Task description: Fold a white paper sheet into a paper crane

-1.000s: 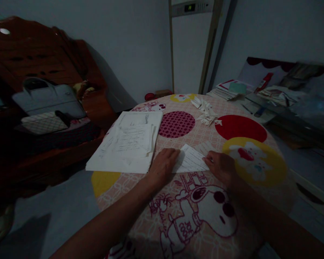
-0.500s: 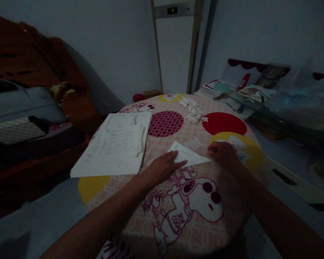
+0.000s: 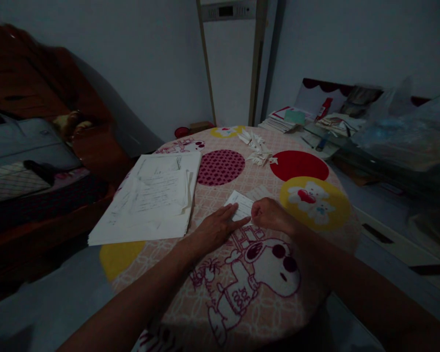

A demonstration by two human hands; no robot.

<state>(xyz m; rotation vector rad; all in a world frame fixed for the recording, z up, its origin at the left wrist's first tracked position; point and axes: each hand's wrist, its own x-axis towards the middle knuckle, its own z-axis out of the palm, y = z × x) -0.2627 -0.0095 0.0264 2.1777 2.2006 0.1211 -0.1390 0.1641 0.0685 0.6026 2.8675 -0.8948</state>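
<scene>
A small folded sheet of lined, written paper [image 3: 241, 201] lies on the round cloth-covered table in front of me. My left hand [image 3: 215, 226] rests flat on its left and near side, fingers spread. My right hand [image 3: 272, 214] is closed at the paper's right side, its curled fingers on the sheet's right part, which they largely hide. A faint pale strip, perhaps another paper [image 3: 261, 192], shows just behind the sheet.
A stack of large papers [image 3: 110, 229] with smaller written sheets on top lies at the left. Farther back sits a pile of folded white paper pieces [image 3: 256, 149]. A side table at the right carries papers, a red bottle [image 3: 323, 108] and a plastic bag [image 3: 392, 122].
My right hand has moved left with the paper's right corner, which no longer sticks out to the right. My left hand has stayed on the paper. The view has shifted slightly.
</scene>
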